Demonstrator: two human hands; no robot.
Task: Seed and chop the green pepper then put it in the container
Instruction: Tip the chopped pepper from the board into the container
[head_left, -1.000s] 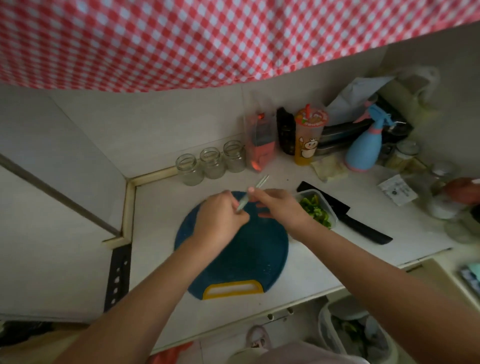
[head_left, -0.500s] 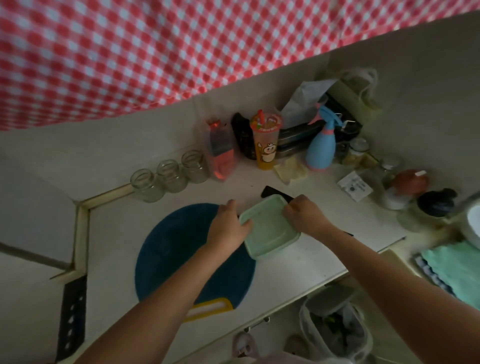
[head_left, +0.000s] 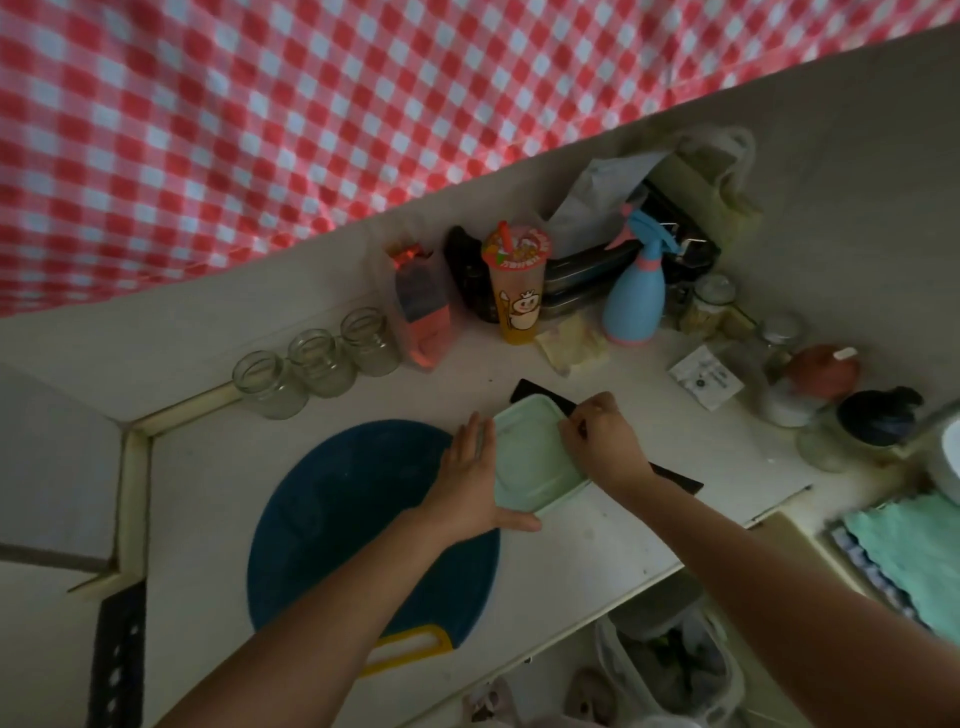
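Step in hand: by my reading the last one, sealing the container; chopping looks finished, since the blue cutting board (head_left: 353, 519) under the left forearm shows no pieces.
Left hand (head_left: 467, 483): spread, fingers straight along the container's left side, thumb stretched along its near edge; it steadies rather than grips.
Right hand (head_left: 597, 441): fingers curled over the far right edge of the pale green lid (head_left: 530, 457), pinching or pressing the rim there; which of the two I cannot tell.
Container (head_left: 563, 501): between the two hands, on the tabletop (head_left: 571, 561), just right of the board; the lid lies on top, apparently flat.
Green pepper: not in view; if it is in the container, the lid covers it.
Next move: probably firm downward pressure round each edge until the lid seats; the left hand should hold the container from sliding toward the board.
Hidden or unclear: whether the lid is fully snapped on; the right fingertips, tucked under the knuckles; a black flat thing (head_left: 675, 478) beyond the right hand passes under the container, perhaps a knife or sheath, too dark to say; the bag (head_left: 670, 660) below the right forearm holds blurred contents.
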